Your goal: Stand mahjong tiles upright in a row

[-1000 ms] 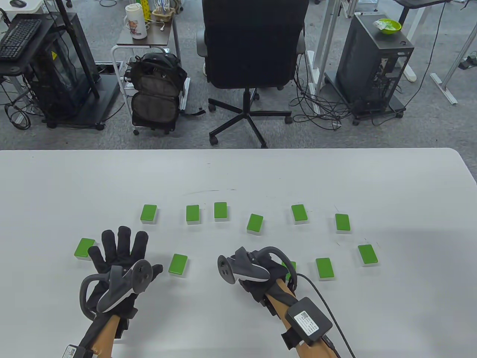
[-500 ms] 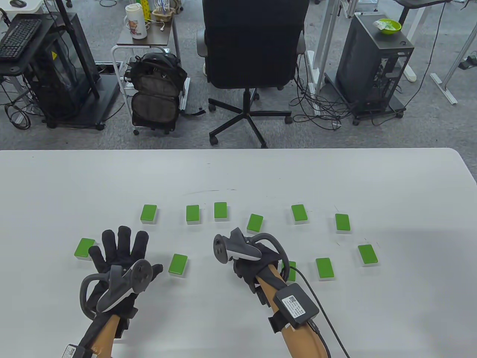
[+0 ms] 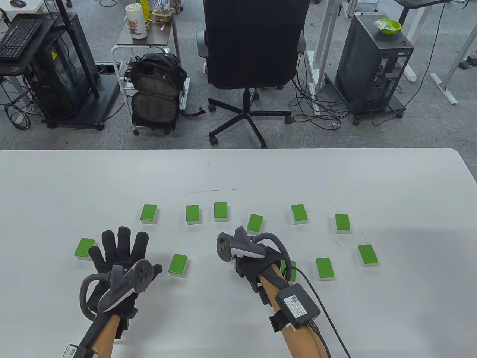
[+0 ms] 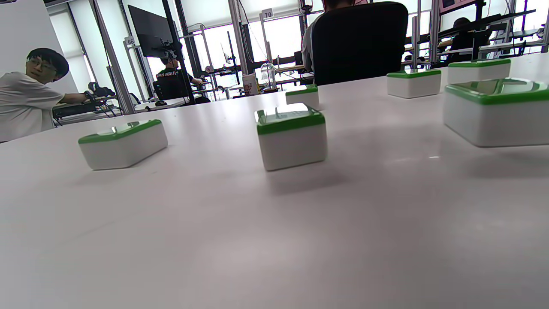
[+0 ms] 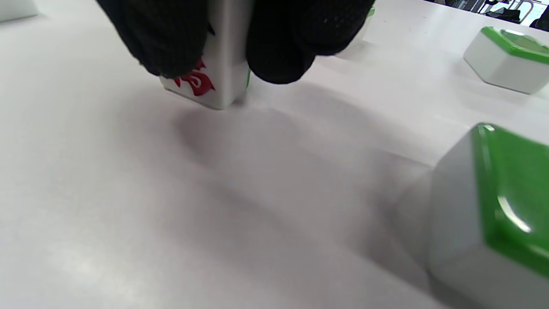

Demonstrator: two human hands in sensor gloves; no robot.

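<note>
office chair (image 3: 255, 44), backpack (image 3: 156, 93), green bowl (image 3: 389, 25)

A white tabletop (image 3: 238, 175) carries mahjong tiles (image 3: 192, 214) with bright green backs and white bodies. In the right wrist view, the held tile (image 5: 218, 81) is white with a red painted character on its face and a thin green edge showing behind. Both the left hand (image 3: 119, 257) and the right hand (image 3: 257, 261) wear black gloves, each with a grey and black tracker (image 3: 238, 248) on its back. A black box with a white label (image 3: 298, 306) is strapped to the right forearm. Beyond the tabletop are a black office chair (image 3: 255, 41), grey carpet (image 3: 93, 138), a black backpack (image 3: 156, 93), and a lime green bowl (image 3: 389, 25).
</note>
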